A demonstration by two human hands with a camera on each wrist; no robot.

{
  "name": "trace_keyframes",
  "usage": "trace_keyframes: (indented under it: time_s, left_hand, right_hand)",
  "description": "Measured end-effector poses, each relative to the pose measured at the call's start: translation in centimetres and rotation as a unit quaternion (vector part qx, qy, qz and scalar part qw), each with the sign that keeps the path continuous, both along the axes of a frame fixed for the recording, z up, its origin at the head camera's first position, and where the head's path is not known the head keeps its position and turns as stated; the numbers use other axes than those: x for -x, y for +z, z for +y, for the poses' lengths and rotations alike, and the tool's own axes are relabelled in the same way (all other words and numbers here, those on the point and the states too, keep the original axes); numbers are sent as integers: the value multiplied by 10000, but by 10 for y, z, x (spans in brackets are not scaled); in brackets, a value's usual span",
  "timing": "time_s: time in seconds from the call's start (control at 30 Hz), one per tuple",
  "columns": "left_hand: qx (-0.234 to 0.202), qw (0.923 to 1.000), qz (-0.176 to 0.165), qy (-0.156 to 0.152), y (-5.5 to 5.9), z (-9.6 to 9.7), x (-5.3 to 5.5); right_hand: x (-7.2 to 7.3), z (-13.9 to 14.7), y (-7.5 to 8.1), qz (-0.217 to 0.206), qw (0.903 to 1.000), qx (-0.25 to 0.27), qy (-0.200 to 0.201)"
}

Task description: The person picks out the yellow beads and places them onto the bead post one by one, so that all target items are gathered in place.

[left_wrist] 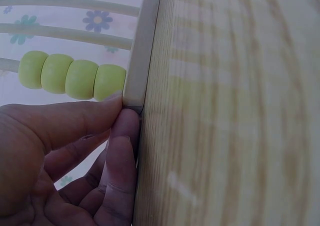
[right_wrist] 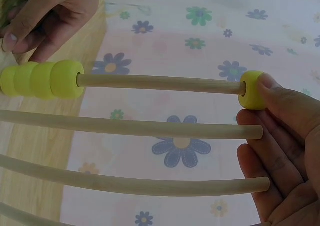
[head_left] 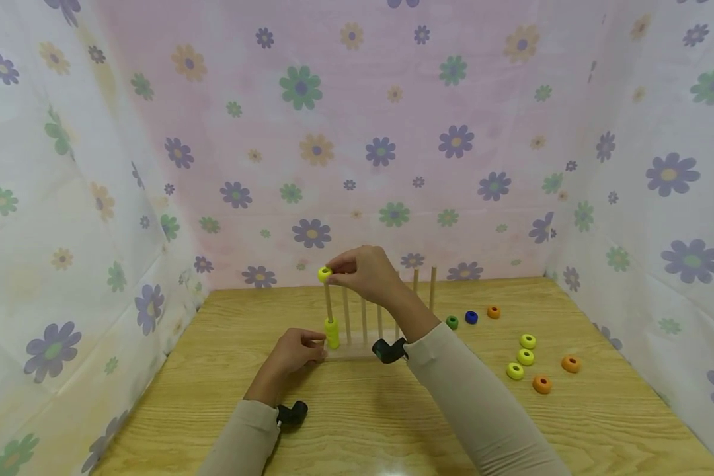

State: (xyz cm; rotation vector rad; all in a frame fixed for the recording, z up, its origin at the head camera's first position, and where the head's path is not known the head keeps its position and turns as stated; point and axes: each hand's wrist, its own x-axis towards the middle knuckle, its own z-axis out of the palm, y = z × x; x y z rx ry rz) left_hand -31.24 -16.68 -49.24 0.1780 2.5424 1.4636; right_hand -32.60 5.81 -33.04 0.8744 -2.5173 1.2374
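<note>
Right hand (head_left: pixel 365 272) is pinching a rounded yellow bead (right_wrist: pixel 252 93) at a rod's tip

The right forearm, in its beige fabric sleeve (head_left: pixel 476 403), is hiding the right end of the pale wooden base (head_left: pixel 354 350), and the right hand is covering the tops of some slender, round wooden rods (head_left: pixel 363 320). The frame is cutting off the near edge of the wood-grained table (head_left: pixel 214 396). Whether the beads are wood or plastic is remaining hard to tell.

The pinched bead is sitting at the upper end of the leftmost rod, thumb and fingers grasping it. Below, a stack of smooth, barrel-shaped yellow beads (left_wrist: pixel 75 78) is resting on the base. The left hand (head_left: pixel 291 354) is gripping the base's left end between thumb and fingers.

Toward the table's right edge, three yellow ring-like beads (head_left: pixel 525 357) and three orange ones (head_left: pixel 542 384) are lying loose; a green bead (head_left: pixel 451 322) and a blue bead (head_left: pixel 471 317) are lying nearer the far edge.

The left wrist view is showing four beads in the stack, which are blending together in the head view; the right wrist view is revealing the rod meeting the pinched bead's hole.
</note>
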Motion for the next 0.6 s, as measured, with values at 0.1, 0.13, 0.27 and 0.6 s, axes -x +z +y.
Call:
trace_keyframes:
  time_s: [0.1, 0.13, 0.27, 0.6]
  left_hand:
    - [24, 10000, -3, 21, 0, 0, 0]
    - [25, 10000, 1, 14, 0, 0, -1]
    - [20, 10000, 2, -3, 1, -1, -2]
    - [-32, 10000, 32, -72, 1, 0, -2]
  right_hand:
    - [-1, 0, 1, -21, 10000, -10, 9]
    - [-1, 0, 1, -14, 10000, -7, 14]
    - [-1, 0, 1, 19, 10000, -26, 10]
    - [-2, 1, 1, 89, 9998, -155, -45]
